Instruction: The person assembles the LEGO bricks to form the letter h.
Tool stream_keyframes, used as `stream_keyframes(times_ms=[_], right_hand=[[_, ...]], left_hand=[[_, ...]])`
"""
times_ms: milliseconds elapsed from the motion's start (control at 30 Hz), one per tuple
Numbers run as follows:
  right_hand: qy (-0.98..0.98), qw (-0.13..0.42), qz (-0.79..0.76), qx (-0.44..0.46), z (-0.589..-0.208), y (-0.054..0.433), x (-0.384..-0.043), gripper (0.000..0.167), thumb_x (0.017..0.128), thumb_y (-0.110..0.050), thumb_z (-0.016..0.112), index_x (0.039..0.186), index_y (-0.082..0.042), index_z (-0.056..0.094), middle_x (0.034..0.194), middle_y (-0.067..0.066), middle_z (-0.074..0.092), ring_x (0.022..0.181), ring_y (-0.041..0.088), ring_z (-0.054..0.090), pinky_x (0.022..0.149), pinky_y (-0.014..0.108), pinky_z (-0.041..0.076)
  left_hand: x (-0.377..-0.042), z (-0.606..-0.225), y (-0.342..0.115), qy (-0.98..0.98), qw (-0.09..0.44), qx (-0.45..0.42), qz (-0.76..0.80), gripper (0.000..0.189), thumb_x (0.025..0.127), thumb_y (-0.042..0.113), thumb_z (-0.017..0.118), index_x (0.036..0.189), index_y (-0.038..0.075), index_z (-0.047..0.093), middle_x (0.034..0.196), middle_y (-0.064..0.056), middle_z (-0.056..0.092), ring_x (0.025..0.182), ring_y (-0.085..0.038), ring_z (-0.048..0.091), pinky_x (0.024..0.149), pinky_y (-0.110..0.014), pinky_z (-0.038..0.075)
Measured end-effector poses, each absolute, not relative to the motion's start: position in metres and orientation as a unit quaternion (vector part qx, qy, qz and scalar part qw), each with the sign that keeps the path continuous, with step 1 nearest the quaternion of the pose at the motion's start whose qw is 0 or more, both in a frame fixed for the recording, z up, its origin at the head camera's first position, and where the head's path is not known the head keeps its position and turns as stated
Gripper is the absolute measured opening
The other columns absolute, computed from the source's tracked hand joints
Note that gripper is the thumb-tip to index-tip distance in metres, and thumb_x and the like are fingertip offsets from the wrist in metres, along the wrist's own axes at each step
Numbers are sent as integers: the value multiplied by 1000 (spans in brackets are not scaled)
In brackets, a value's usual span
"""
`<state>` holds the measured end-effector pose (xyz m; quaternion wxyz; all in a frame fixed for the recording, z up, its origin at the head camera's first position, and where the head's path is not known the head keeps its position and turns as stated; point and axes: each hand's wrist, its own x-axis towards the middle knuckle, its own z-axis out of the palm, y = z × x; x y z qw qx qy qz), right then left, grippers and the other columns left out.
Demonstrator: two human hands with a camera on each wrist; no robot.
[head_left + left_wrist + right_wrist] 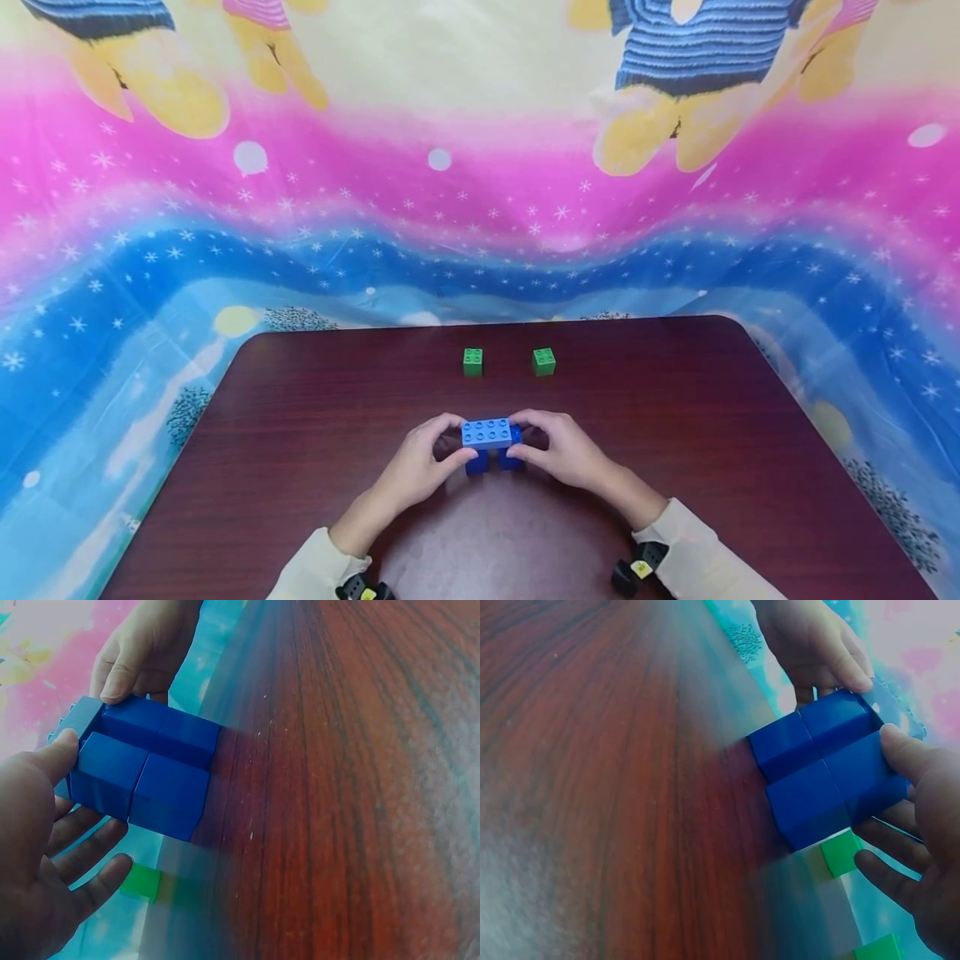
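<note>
A long light blue toy brick [486, 434] lies across the top of two dark blue stacks. In the left wrist view, the near stack [139, 784] and the far stack [161, 729] each show two bricks, standing side by side on the table. My left hand [411, 468] pinches the left end of the light blue brick, thumb in front and fingers behind. At the other end my right hand [572, 454] grips with thumb and fingers. A bit of dark blue with studs peeks out beyond the light brick's right end.
Two green bricks, a left one [472, 363] and a right one [543, 362], stand apart near the far edge of the brown table [315, 400]. Behind the table hangs a patterned cloth [480, 217].
</note>
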<state>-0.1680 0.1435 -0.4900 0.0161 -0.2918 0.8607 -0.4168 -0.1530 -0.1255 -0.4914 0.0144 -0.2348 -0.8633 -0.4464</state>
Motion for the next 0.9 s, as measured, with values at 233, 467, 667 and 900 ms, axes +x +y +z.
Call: stream_keyframes(times_ms=[233, 467, 667, 900], right_hand=[[865, 7, -413, -286, -490, 141, -166, 39, 93, -36, 75, 125, -16, 67, 114, -4, 71, 96, 9, 66, 83, 33, 58], [863, 3, -412, -293, -490, 141, -167, 41, 92, -35, 76, 126, -14, 67, 115, -4, 71, 96, 9, 66, 82, 33, 58], [859, 1, -417, -297, -489, 140, -166, 47, 91, -33, 78, 131, -12, 65, 121, -4, 69, 99, 9, 64, 85, 37, 58], [861, -11, -419, -290, -487, 135, -164, 41, 92, -37, 77, 127, -17, 67, 113, -9, 69, 92, 7, 62, 80, 35, 58]], left_hand=[[-152, -489, -124, -874, 31, -240, -421, 33, 94, 29, 76, 120, 14, 63, 108, 6, 68, 93, -13, 65, 81, -35, 55], [-152, -485, -122, -881, 32, -241, -405, 34, 93, 27, 77, 121, 14, 62, 107, 6, 67, 91, -13, 63, 80, -33, 54], [-151, -487, -121, -890, 29, -237, -388, 35, 94, 28, 76, 122, 14, 61, 108, 7, 66, 90, -10, 59, 80, -32, 53], [-152, -490, -122, -885, 38, -239, -398, 36, 92, 25, 78, 121, 13, 62, 108, 6, 66, 93, -13, 60, 83, -33, 52]])
